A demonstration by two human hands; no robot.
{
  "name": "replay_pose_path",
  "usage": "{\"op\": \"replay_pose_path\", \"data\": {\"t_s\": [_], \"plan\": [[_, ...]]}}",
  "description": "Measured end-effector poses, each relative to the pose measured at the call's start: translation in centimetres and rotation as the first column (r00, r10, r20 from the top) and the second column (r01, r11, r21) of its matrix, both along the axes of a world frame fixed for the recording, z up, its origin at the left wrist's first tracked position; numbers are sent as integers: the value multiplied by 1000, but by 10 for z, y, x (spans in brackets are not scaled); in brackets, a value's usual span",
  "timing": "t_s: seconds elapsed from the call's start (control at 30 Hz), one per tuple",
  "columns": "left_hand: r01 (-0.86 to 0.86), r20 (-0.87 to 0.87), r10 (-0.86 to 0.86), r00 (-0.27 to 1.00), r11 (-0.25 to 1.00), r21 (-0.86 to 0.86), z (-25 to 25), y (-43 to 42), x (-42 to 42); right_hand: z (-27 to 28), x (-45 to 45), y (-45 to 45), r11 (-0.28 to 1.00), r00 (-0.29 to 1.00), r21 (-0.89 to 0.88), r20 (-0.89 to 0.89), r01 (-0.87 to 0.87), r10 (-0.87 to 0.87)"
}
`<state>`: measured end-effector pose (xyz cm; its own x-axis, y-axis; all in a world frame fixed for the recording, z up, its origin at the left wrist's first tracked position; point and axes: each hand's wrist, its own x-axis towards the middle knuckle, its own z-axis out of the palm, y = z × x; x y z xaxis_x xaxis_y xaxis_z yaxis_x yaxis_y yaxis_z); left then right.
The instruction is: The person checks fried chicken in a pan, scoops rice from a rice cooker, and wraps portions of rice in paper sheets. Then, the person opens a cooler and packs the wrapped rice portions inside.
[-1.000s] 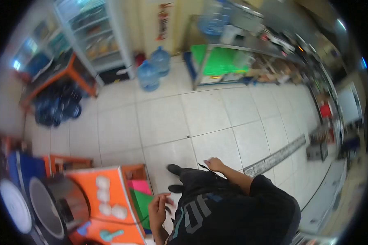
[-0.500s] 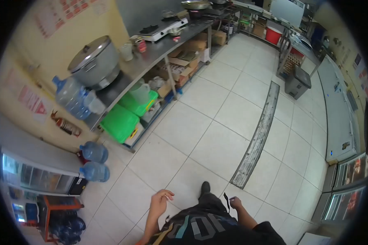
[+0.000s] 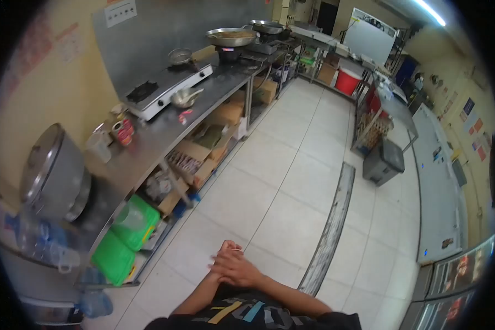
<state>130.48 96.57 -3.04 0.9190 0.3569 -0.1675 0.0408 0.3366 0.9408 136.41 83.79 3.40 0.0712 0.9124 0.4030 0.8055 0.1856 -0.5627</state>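
Both hands are together in front of my dark shirt, low in the view. My left hand (image 3: 231, 245) is underneath and farther forward, its visible fingers curled in, with no object showing in it. Across its back and wrist lies my right hand (image 3: 236, 268), fingers apart and touching the left. The right hand hides much of the left palm and thumb. Beyond the hands is the tiled floor (image 3: 258, 187).
A metal counter (image 3: 154, 140) along the left carries a large pot (image 3: 58, 176), a white gas stove (image 3: 170, 91) and wide pans. Green-lidded boxes (image 3: 114, 257) sit below. To the right are a grey bin (image 3: 384, 161), a floor grate (image 3: 330, 231) and a white chest freezer (image 3: 443, 187).
My hands were apart at either side of my body; now they meet in front of it. The view has moved forward along the counter and tilted up, showing more of the far room.
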Motion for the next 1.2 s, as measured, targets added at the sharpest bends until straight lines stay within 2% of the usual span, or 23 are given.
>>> {"op": "replay_pose_path", "data": {"t_s": [0.1, 0.13, 0.17, 0.2, 0.23, 0.27, 0.3, 0.37, 0.4, 0.47, 0.53, 0.6, 0.63, 0.67, 0.73, 0.87, 0.9, 0.93, 0.97, 1.03, 1.07, 1.13, 1.2], "plan": [[88, -59, -91, 994, 995, -48, 53, -11, 146, -23, 119, -42, 841, 850, -125, 39, 526, -526], [203, -108, -219, 970, 969, -138, 68, -3, 193, -24, 153, -56, 682, 681, -207, -87, 701, -727], [307, -151, -345, 926, 924, -230, 78, 9, 239, -45, 187, -83, 564, 524, -323, -209, 760, -826], [317, -164, -353, 921, 924, -213, 84, 24, 285, -43, 220, -106, 452, 348, -358, -319, 817, -881], [448, -63, -449, 891, 894, -33, 89, 39, 333, -87, 251, -146, 351, 304, -280, -198, 893, -932], [542, 19, -552, 834, 825, 158, 93, 55, 381, -92, 274, -175, 191, 78, -456, -253, 869, -964], [546, 8, -554, 832, 822, 162, 93, 75, 430, -120, 304, -203, 11, -72, -561, -125, 828, -990], [545, -156, -526, 836, 828, 131, 80, 110, 501, -134, 362, -234, -187, -248, -557, -35, 809, -968], [538, -158, -519, 840, 834, 122, 68, 120, 531, -150, 400, -252, -182, -238, -561, -27, 808, -971], [389, -355, -322, 878, 911, 136, 54, 152, 584, -196, 478, -259, -220, -214, -171, 50, 960, -975], [335, -468, -283, 837, 942, 30, 49, 174, 626, -134, 584, -212, -203, -324, -513, -158, 834, -933], [271, -546, -281, 789, 957, -100, 39, 191, 668, -123, 701, -179, -5, -63, -343, -156, 939, -986], [250, -543, -269, 796, 962, -110, 38, 199, 692, -72, 759, -136, -16, -72, -400, -126, 916, -989], [224, -525, -272, 806, 962, -155, 37, 208, 717, -58, 822, -115, 44, 12, -503, -65, 863, -998], [172, -486, -262, 834, 960, -223, 28, 227, 774, -42, 937, -63, 136, 77, -434, -153, 890, -985], [-2, -468, -151, 871, 951, -310, -8, 271, 916, -37, 1145, 37, 255, 239, -39, -235, 966, -942], [-19, -475, -143, 868, 947, -320, -23, 284, 956, -22, 1179, 63, 260, 204, -181, -278, 948, -939], [-50, -345, -115, 931, 899, -435, -47, 303, 1003, -4, 1216, 90, 266, 165, -311, -316, 913, -934], [-70, -218, -66, 974, 826, -559, -67, 310, 1043, -8, 1258, 107, 275, 180, -325, -292, 905, -939], [-164, -142, 97, 985, 774, -612, -68, 333, 1130, -16, 1344, 145, 401, 272, -257, -421, 879, -865], [-175, -101, 144, 984, 763, -622, -64, 345, 1169, -11, 1388, 164, 435, 355, -182, -351, 882, -867], [-218, -83, 214, 973, 746, -630, -50, 367, 1230, 5, 1468, 209, 487, 445, -112, -267, 867, -855], [-316, -136, 327, 935, 601, -734, -35, 380, 1278, 19, 1550, 261, 537, 515, -67, -206, 841, -832]]}}
